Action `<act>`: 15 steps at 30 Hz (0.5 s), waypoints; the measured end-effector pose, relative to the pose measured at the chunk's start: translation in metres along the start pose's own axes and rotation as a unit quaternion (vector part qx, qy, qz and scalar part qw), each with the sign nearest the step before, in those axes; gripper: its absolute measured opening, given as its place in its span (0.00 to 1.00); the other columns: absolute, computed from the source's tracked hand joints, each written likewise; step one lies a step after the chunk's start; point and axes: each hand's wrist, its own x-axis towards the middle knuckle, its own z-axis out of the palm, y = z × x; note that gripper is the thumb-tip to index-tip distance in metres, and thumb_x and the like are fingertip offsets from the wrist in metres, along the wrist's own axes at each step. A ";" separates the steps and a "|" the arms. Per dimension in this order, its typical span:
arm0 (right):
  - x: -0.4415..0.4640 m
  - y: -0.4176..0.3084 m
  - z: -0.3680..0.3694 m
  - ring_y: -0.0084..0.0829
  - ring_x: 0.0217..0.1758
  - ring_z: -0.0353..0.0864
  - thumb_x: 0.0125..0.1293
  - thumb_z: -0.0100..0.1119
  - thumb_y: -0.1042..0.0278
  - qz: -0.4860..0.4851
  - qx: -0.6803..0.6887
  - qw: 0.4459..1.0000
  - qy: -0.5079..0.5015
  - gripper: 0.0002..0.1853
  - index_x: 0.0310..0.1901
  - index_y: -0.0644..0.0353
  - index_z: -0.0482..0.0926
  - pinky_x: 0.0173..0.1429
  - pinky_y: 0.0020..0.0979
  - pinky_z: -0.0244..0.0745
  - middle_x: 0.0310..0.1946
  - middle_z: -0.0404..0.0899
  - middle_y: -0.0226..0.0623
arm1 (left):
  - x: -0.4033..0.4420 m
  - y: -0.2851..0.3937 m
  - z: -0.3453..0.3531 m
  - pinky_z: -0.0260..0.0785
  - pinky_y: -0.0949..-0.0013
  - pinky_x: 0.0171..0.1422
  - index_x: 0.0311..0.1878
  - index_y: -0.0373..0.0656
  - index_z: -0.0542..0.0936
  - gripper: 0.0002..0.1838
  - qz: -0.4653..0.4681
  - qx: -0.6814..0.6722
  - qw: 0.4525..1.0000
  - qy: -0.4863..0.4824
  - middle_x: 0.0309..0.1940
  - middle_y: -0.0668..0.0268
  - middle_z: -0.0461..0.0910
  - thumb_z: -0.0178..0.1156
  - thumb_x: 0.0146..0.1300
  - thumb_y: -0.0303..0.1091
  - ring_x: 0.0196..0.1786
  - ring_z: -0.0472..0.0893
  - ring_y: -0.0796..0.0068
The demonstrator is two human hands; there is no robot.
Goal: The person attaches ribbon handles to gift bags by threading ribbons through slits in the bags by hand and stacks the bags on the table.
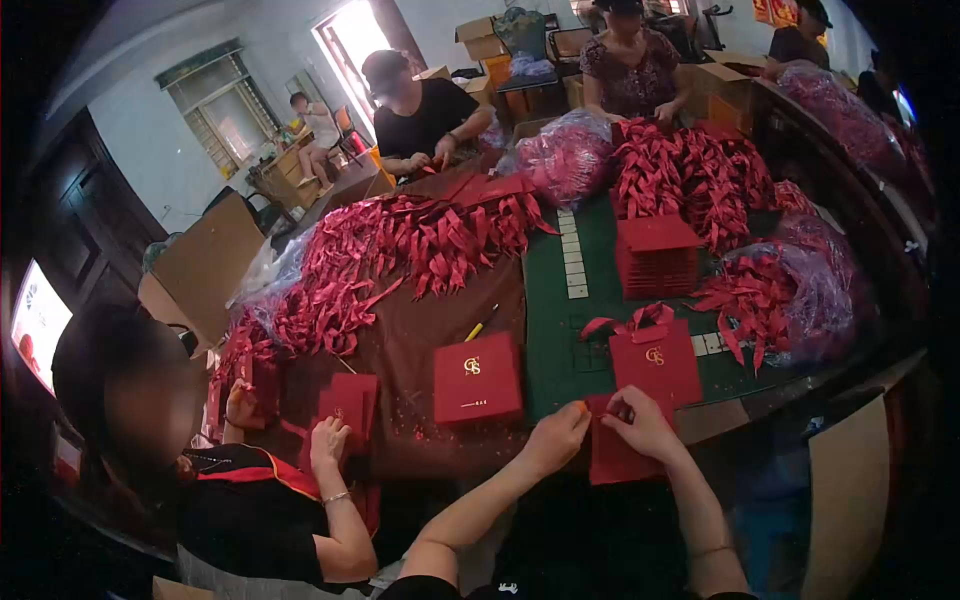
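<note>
A red bag or card (618,455) hangs at the table's front edge between my two hands. My left hand (558,438) pinches its upper left corner, with a small orange thing at the fingertips. On its right side my right hand (640,424) has its fingers closed at the upper edge. Just beyond lies a red bag with a gold logo (655,362) and a ribbon handle (632,322). To the left is a stack of red bags with the same gold logo (478,380).
A yellow pen (482,323) lies behind the logo stack. Red ribbons (350,255) heap along the left, more ribbons (690,175) at the back. Another red stack (657,262) stands on the green mat (545,300). A co-worker (280,520) sits close on my left; others work across the table.
</note>
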 end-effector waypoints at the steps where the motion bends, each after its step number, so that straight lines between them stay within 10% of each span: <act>1: -0.001 0.001 -0.002 0.29 0.34 0.74 0.61 0.64 0.71 0.002 -0.002 1.000 0.000 0.07 0.36 0.63 0.76 0.40 0.31 0.71 0.35 0.70 0.35 | -0.004 -0.002 0.000 0.77 0.64 0.40 0.43 0.32 0.78 0.09 -0.009 -0.020 0.999 -0.050 0.41 0.54 0.75 0.57 0.59 0.25 0.43 0.80 0.56; 15: 0.004 0.000 0.002 0.41 0.36 0.75 0.55 0.68 0.65 -0.052 -0.125 0.991 -0.015 0.13 0.26 0.63 0.74 0.39 0.39 0.70 0.28 0.71 0.41 | -0.014 0.007 -0.074 0.70 0.66 0.50 0.53 0.36 0.77 0.21 -0.111 0.255 0.960 -0.020 0.44 0.56 0.74 0.56 0.52 0.26 0.47 0.74 0.61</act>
